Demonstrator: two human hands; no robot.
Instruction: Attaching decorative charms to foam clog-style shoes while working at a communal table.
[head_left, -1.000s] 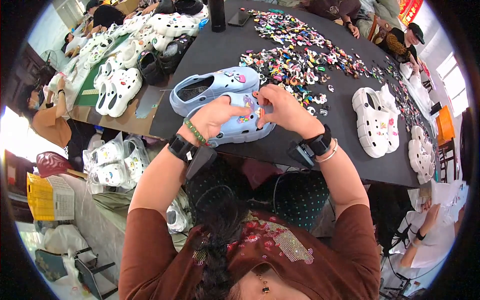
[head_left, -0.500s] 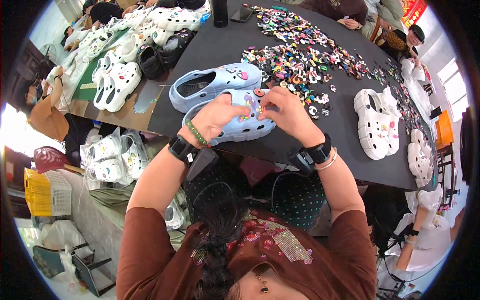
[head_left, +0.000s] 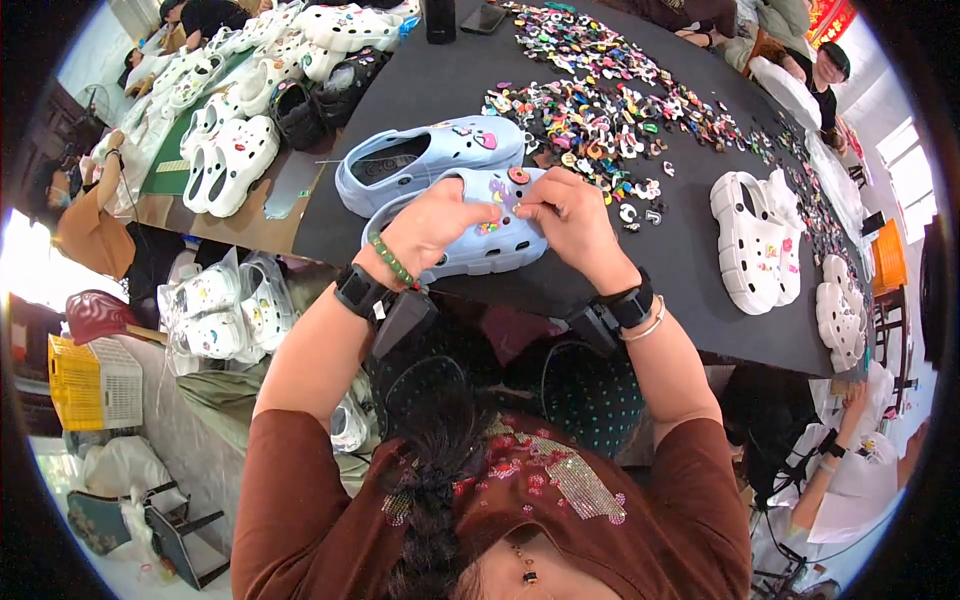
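From the head view, my left hand grips the near blue clog by its side, fingers curled around it. My right hand pinches a small charm against the clog's top. A second blue clog lies just beyond my hands; loose charms lie scattered further out.

pale blue clogs on a black table, bright charms all around

the near clog and the far clog are light blue, dotted with small charms in pink, purple, orange and yellow. the table is matte black; the heap of charms on it mixes red, white, green, blue and yellow. the white clogs carry a few pink and green spots. the left hand has a green bead bracelet and a black wristband; the right hand has a black wristband too. the shirt is brown with a sequinned, flowery patch.
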